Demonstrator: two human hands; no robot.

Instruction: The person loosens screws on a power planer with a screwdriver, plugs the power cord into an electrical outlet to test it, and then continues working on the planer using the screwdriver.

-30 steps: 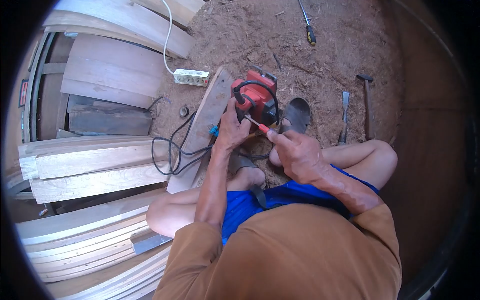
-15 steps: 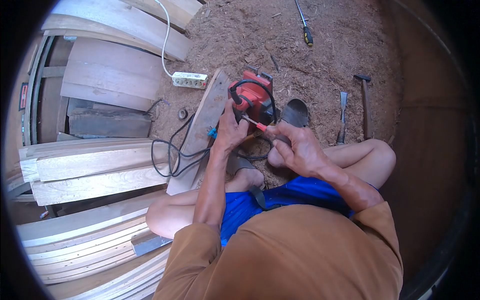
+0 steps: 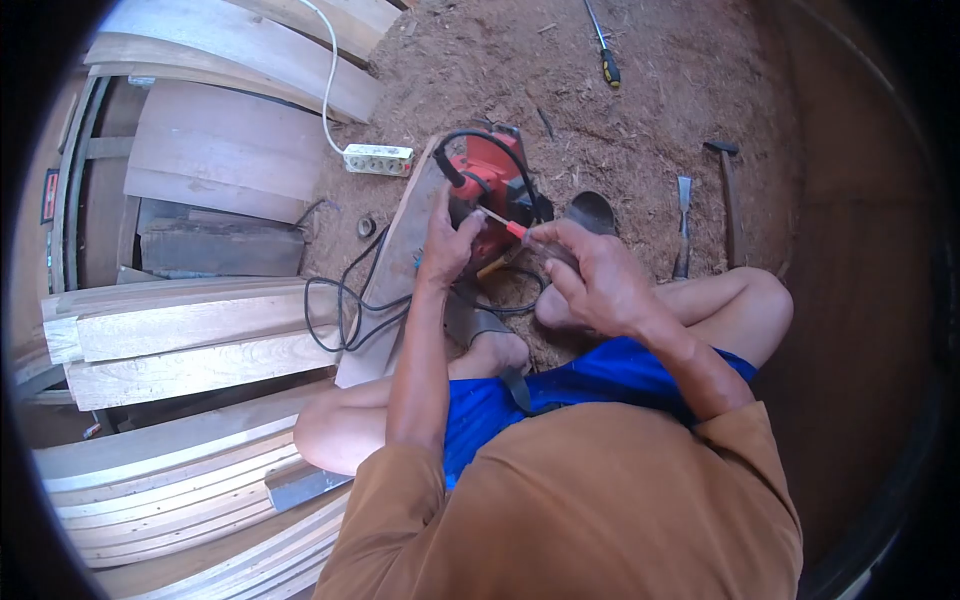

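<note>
A red power tool (image 3: 491,160) with a black cable looping over it stands tilted between my feet. My left hand (image 3: 447,243) grips its near left side, thumb close to the screwdriver tip. In my right hand (image 3: 590,272) is a screwdriver (image 3: 516,229) with a red collar, its shaft pointing up and left onto the tool. Where the tip meets the tool is too small to make out. Under the tool's left side lies a wooden board (image 3: 403,230), and the black cord (image 3: 343,310) coils across it.
Stacked planks (image 3: 200,340) fill the left side. A white power strip (image 3: 378,159) and a tape roll (image 3: 367,227) lie beyond the board. On the sawdust floor are a yellow-black screwdriver (image 3: 610,68), a chisel (image 3: 683,225) and a hammer (image 3: 730,200).
The red tool has shifted slightly left and tilted, and both my hands have moved left with it. The screwdriver stays against the tool.
</note>
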